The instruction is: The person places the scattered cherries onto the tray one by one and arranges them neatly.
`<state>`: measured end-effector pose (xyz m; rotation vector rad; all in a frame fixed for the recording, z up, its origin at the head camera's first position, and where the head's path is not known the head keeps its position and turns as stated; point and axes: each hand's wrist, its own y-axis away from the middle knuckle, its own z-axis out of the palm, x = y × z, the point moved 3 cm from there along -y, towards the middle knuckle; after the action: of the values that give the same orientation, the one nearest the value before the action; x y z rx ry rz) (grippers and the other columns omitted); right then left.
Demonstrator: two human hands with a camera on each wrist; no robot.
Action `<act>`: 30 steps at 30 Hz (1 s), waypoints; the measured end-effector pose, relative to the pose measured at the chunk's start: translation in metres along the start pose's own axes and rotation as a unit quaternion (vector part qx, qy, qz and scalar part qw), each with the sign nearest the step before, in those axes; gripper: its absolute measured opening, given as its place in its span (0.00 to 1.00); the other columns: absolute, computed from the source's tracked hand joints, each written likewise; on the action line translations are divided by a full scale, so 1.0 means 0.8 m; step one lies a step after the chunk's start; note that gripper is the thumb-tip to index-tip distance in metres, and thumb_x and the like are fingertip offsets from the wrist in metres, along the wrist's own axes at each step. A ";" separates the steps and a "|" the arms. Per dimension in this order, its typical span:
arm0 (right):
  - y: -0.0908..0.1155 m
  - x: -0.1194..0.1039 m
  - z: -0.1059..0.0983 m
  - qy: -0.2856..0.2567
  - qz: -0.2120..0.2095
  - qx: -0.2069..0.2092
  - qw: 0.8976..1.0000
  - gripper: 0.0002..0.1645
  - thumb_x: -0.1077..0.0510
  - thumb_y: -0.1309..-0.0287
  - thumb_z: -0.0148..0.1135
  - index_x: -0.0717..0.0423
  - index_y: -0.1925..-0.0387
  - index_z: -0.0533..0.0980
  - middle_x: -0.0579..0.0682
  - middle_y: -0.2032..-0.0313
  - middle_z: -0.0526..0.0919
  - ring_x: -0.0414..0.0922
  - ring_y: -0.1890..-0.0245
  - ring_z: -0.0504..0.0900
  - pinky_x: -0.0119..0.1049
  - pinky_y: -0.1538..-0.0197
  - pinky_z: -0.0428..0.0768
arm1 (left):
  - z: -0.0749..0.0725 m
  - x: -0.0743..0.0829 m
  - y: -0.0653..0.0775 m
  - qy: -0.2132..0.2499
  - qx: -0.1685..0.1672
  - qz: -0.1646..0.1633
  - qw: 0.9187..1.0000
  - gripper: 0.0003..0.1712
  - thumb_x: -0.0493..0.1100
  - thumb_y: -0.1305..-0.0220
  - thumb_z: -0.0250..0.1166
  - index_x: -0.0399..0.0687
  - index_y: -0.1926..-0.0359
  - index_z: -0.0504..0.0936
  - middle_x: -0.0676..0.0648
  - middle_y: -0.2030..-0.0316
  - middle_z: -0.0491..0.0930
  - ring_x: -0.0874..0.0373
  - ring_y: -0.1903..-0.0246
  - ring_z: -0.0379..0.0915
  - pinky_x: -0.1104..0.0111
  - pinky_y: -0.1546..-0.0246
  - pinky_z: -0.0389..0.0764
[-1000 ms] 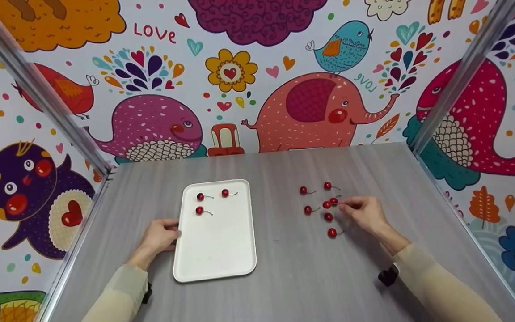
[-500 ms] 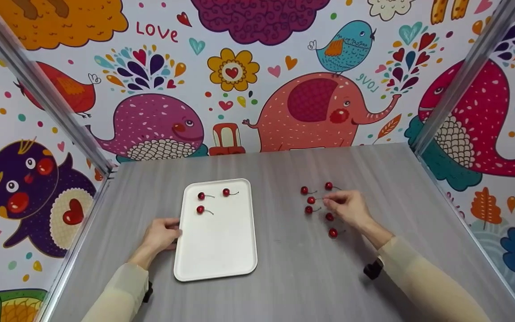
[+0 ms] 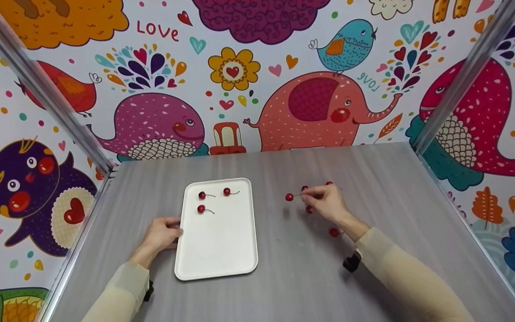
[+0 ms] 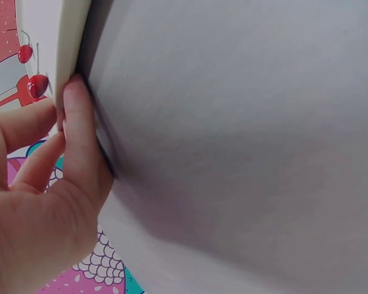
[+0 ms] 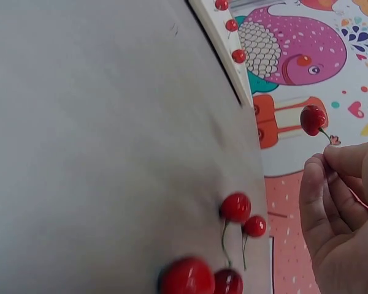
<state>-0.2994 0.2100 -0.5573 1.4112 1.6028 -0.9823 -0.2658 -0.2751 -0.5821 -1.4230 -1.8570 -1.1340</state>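
My right hand point(image 3: 329, 206) pinches a red cherry point(image 3: 289, 197) by its thin stem, above the grey table between the tray and the loose cherries. The right wrist view shows the held cherry point(image 5: 313, 120) hanging off the tips of thumb and finger. At the left, my left hand point(image 3: 159, 235) grips the side of a white rectangular tray point(image 3: 215, 255); in the left wrist view, thumb and fingers pinch its rim point(image 4: 73, 43). Three cherries lie on the tray's far part, one of them a cherry point(image 3: 226, 192) toward its right.
Several stemmed cherries lie on the table point(image 3: 284, 268) under and around my right hand, one nearer cherry point(image 3: 334, 232) apart from the others. Patterned walls point(image 3: 230, 27) close off the back and sides, with metal posts point(image 3: 454, 89) at the corners.
My right hand has picked one cherry up by the stem from the group and carried it left toward the tray. The left hand has stayed at the tray's side.
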 end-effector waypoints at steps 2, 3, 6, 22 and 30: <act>-0.003 -0.004 0.007 0.001 -0.003 -0.001 1.000 0.10 0.61 0.26 0.75 0.64 0.51 0.93 0.62 0.60 0.95 0.50 0.65 0.91 0.27 0.66 0.87 | 0.000 0.000 0.000 0.003 -0.002 0.000 1.000 0.31 0.31 0.29 0.66 0.25 0.27 0.79 0.39 0.54 0.83 0.54 0.59 0.85 0.61 0.61 0.95; -0.004 -0.006 0.010 0.004 -0.002 -0.001 1.000 0.10 0.61 0.27 0.75 0.63 0.51 0.93 0.61 0.61 0.95 0.52 0.64 0.91 0.27 0.66 0.87 | 0.000 0.000 0.000 0.004 -0.003 0.000 1.000 0.31 0.30 0.29 0.66 0.25 0.27 0.79 0.38 0.54 0.83 0.54 0.59 0.85 0.61 0.61 0.95; -0.009 -0.012 0.020 0.003 0.008 0.000 1.000 0.10 0.60 0.26 0.75 0.62 0.50 0.93 0.58 0.62 0.95 0.57 0.63 0.91 0.30 0.66 0.86 | 0.000 0.000 -0.001 0.005 -0.004 -0.001 1.000 0.30 0.30 0.29 0.66 0.26 0.27 0.79 0.38 0.54 0.84 0.54 0.59 0.85 0.61 0.61 0.95; -0.034 -0.031 0.083 -0.049 0.018 -0.005 0.999 0.10 0.64 0.28 0.74 0.66 0.50 0.92 0.53 0.64 0.95 0.36 0.67 0.86 0.28 0.65 0.86 | 0.000 -0.003 -0.002 -0.010 -0.002 0.000 1.000 0.30 0.31 0.28 0.66 0.25 0.28 0.79 0.37 0.52 0.84 0.54 0.58 0.85 0.62 0.61 0.95; -0.043 -0.040 0.119 -0.053 0.036 -0.014 0.998 0.08 0.61 0.27 0.75 0.60 0.52 0.94 0.55 0.62 0.95 0.47 0.63 0.91 0.30 0.65 0.86 | 0.000 -0.002 -0.002 -0.013 0.003 0.003 1.000 0.29 0.31 0.28 0.66 0.24 0.28 0.79 0.36 0.51 0.85 0.54 0.57 0.85 0.61 0.61 0.95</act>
<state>-0.3249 0.1074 -0.5644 1.3657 1.4735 -0.9717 -0.2672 -0.2761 -0.5838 -1.4450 -1.8711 -1.1121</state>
